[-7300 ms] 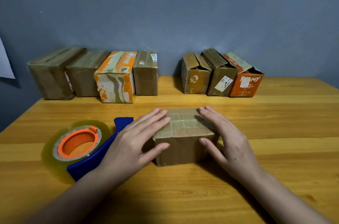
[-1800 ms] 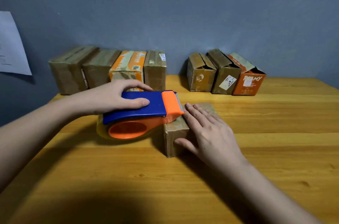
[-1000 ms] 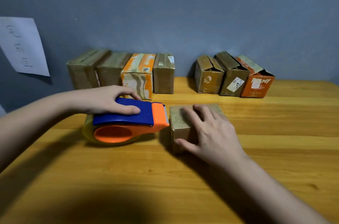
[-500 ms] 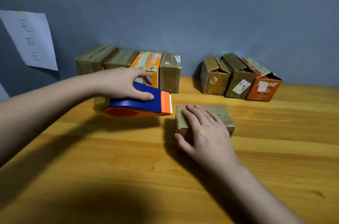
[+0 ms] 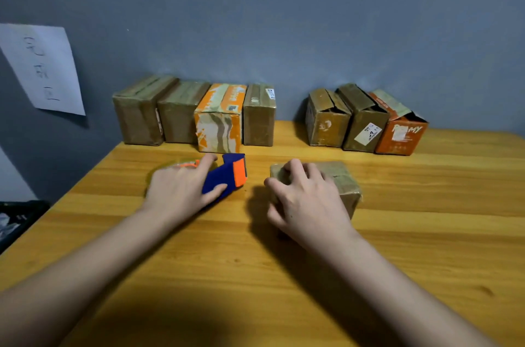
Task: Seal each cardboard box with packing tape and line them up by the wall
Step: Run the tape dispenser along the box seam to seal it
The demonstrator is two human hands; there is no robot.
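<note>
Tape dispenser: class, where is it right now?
In the head view, the tape dispenser lies on the table under the left hand, left of the small box.
</note>
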